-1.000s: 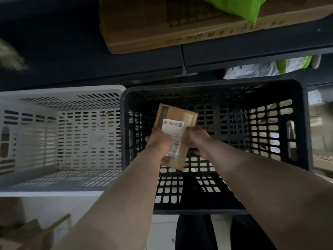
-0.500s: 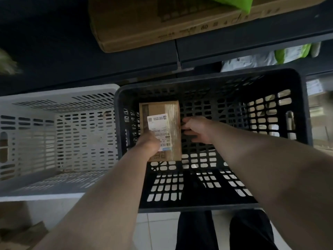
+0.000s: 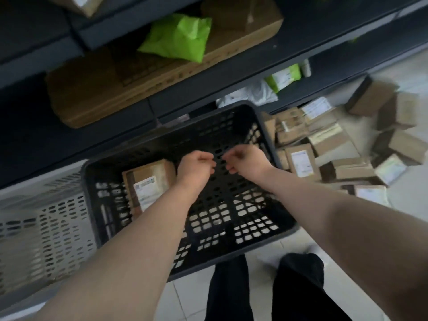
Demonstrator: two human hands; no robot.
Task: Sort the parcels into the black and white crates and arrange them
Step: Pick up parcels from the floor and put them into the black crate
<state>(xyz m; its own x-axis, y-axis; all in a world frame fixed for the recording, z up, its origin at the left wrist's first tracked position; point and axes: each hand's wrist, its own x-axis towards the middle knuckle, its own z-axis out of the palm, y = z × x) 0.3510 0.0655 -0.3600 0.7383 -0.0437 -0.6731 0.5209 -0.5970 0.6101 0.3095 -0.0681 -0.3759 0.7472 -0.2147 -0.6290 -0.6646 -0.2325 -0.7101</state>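
A brown cardboard parcel (image 3: 148, 181) with a white label lies in the far left corner of the black crate (image 3: 266, 133). The white crate (image 3: 46, 223) stands to its left and holds nothing that I can see. My left hand (image 3: 196, 170) and my right hand (image 3: 245, 162) hover over the middle of the black crate, close together, fingers loosely curled, holding nothing. A heap of several brown labelled parcels (image 3: 324, 154) lies on the floor right of the black crate.
Dark shelves run across the back. They carry a large flat cardboard box (image 3: 139, 72), a green mailer bag (image 3: 178, 38), and lower down a white bag (image 3: 250, 95) and a green-white mailer (image 3: 284, 76). My dark trouser legs (image 3: 231, 290) stand on pale floor tiles.
My left hand has let go of the parcel, which now lies in the black crate's left corner. Both hands have drawn back to the middle. The view has swung right, showing the floor heap.
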